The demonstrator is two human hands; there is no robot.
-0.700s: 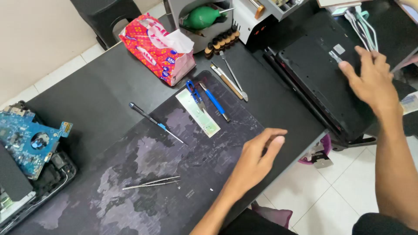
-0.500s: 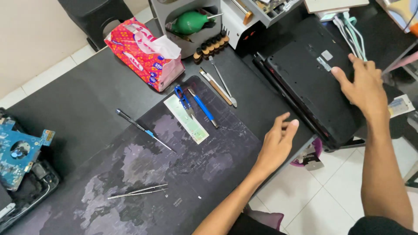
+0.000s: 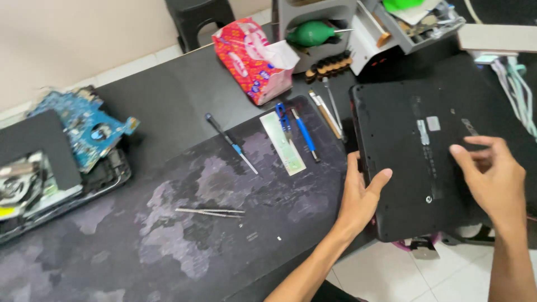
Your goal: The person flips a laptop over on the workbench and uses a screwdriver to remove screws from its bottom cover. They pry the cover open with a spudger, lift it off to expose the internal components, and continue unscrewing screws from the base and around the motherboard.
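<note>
The left hand [image 3: 358,198] has moved off the dark mat [image 3: 184,223] and now touches the near left edge of the black laptop [image 3: 417,168]. A moment ago it hovered over the mat with nothing under it. The right hand [image 3: 492,179] has come down from the far side of the laptop to the near right part. The left hand lies open, with the thumb on top of the laptop's edge. The right hand is loosely curled above the laptop and pinches nothing. The laptop lies bottom up at the right end of the table, partly past the table's edge. It is flat and black, with small pale stickers [image 3: 432,124].
</note>
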